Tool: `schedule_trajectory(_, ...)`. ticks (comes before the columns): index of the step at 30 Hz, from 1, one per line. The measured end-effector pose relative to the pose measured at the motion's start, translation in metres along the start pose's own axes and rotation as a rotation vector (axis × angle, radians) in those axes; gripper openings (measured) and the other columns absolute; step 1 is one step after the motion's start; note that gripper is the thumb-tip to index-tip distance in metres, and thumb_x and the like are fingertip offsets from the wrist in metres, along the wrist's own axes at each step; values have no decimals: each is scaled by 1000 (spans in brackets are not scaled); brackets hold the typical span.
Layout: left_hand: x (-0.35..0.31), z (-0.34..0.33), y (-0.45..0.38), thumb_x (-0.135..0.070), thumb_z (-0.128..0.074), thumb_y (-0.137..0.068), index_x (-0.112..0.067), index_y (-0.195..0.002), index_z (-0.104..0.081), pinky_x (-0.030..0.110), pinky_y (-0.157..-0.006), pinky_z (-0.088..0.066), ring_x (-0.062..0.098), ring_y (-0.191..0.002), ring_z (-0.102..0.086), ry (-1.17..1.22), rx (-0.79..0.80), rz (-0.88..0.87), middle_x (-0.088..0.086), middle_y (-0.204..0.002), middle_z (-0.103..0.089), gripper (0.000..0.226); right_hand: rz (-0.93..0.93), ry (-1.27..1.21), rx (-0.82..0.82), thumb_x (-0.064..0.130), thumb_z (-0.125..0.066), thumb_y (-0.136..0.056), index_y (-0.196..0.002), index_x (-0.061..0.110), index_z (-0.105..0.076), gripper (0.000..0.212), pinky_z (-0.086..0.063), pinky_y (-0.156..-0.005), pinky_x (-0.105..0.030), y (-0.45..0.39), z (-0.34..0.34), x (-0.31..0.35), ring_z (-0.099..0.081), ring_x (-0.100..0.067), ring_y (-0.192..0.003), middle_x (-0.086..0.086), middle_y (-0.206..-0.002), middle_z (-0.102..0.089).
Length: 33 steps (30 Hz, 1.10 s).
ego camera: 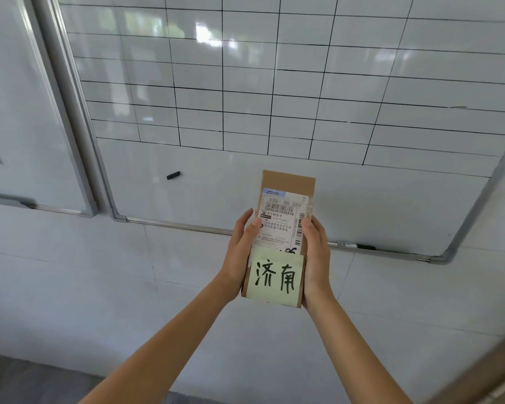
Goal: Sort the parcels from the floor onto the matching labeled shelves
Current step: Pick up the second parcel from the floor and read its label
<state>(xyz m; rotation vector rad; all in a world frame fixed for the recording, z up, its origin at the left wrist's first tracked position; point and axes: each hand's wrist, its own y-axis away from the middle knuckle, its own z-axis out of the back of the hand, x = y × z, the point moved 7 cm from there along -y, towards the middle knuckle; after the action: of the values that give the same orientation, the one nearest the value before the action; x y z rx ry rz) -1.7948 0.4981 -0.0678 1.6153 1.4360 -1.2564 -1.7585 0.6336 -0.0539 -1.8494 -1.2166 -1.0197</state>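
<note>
I hold a small brown cardboard parcel point(286, 182) upright in front of me with both hands. A white shipping label point(282, 220) with barcodes covers its upper face. A pale green sticky note point(275, 277) with two handwritten black characters is stuck on its lower part. My left hand point(241, 255) grips the parcel's left edge, thumb on the label. My right hand point(315, 258) grips the right edge. No shelves or other parcels are in view.
A large whiteboard point(245, 83) with a drawn black grid hangs on the white tiled wall ahead. A black magnet point(173, 175) sticks to it, and a marker point(353, 245) lies on its tray. A second board point(27, 112) hangs at the left.
</note>
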Motion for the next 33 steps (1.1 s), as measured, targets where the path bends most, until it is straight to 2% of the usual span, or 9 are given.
schedule_trajectory(4, 4, -1, -6, -54, -66, -79, -24, -144, -44, 58, -105, -46, 29, -119, -65, 1, 2, -20, 8, -129, -67, 75, -12, -15, 8, 28, -58, -99, -131, 18, -58, 34, -57, -71, -29, -5, 2, -2, -75, -11, -85, 5, -97, -78)
schedule_trajectory(8, 6, -3, -10, -53, -64, -80, -22, -143, -45, 57, -105, -46, 31, -119, -64, 11, -7, -35, 9, -129, -67, 73, -5, -6, 13, 28, -58, -100, -132, 18, -58, 33, -58, -70, -29, -10, 4, -2, -75, -12, -85, 4, -98, -78)
schedule_trajectory(12, 11, -3, -13, -64, -53, -90, -21, -145, -45, 63, -111, -35, 38, -132, -52, -19, 11, -38, 15, -141, -58, 71, -25, -9, 16, 27, -58, -99, -130, 17, -59, 32, -58, -66, -25, -10, 7, -7, -76, -11, -84, 3, -98, -78)
schedule_trajectory(17, 0, 6, -10, -66, -51, -89, -21, -153, -33, 61, -115, -32, 35, -134, -51, -30, -1, -85, 12, -144, -56, 81, -66, -30, 58, 26, -58, -99, -125, 18, -62, 26, -59, -65, -26, -8, -4, -17, -76, -13, -86, 1, -98, -78)
schedule_trajectory(20, -6, 22, -4, -75, -59, -77, -35, -156, -23, 56, -116, -33, 25, -136, -51, -82, -62, -100, 2, -148, -53, 95, -70, -11, 97, 29, -56, -100, -133, 17, -60, 35, -61, -78, -35, -7, -19, -25, -73, -25, -105, -5, -114, -76)
schedule_trajectory(23, -11, 34, 2, -69, -53, -82, -38, -156, -19, 50, -115, -37, 20, -135, -52, -119, -48, -123, -3, -149, -52, 88, -123, -23, 169, 42, -59, -97, -143, 24, -52, 50, -52, -102, -54, -4, -38, -40, -65, -32, -122, -8, -131, -69)
schedule_trajectory(26, -17, 53, 7, -71, -46, -89, -31, -156, -26, 52, -113, -38, 25, -135, -52, -114, -75, -97, 3, -148, -53, 80, -201, -57, 280, 56, -65, -88, -145, 26, -51, 66, -46, -105, -64, 5, -62, -55, -62, -39, -124, -14, -136, -65)
schedule_trajectory(29, -24, 79, 12, -69, -43, -94, -23, -151, -39, 58, -112, -37, 35, -131, -54, -95, -127, -56, 12, -143, -57, 73, -197, -53, 336, 42, -52, -100, -142, 23, -52, 46, -50, -101, -62, 13, -83, -63, -64, -40, -121, -15, -132, -67)
schedule_trajectory(33, -37, 112, 29, -65, -39, -96, -20, -141, -53, 59, -110, -40, 36, -124, -60, -49, -210, -115, 14, -133, -64, 65, -187, 9, 399, 37, -47, -103, -139, 20, -54, 40, -52, -100, -56, 26, -114, -70, -63, -40, -121, -15, -129, -68)
